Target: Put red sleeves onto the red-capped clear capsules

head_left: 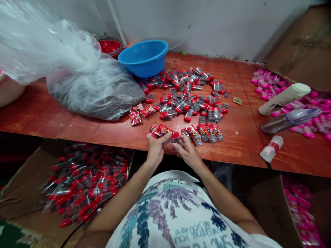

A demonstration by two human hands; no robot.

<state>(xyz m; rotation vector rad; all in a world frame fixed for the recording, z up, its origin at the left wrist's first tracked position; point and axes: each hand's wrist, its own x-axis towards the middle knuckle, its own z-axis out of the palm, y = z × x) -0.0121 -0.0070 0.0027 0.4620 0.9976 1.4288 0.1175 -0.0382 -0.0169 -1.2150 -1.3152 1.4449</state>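
Over the table's front edge, my left hand (pixel 155 148) has its fingers closed on a red printed packet (pixel 160 130), thumb on top. Just beside it my right hand (pixel 188 150) pinches a small clear bottle of dark beads (pixel 177 141); its far end meets the packet, and I cannot tell whether it is inside. To the left lie several flat red packets (pixel 134 118). Right of my hands is a row of filled packets (pixel 204 133). Behind them spreads a heap of small red-capped bottles (pixel 181 100) with dark contents.
A clear plastic sack of dark beads (pixel 103 100) slumps at left, near a blue basin (pixel 144 57). At right are a white tumbler (pixel 284 99), a lilac-lidded bottle (pixel 287 121), a white-and-red roll (pixel 271 148) and pink bottles (pixel 310 117). Below stands a cardboard box (pixel 23 193) of red-capped bottles.
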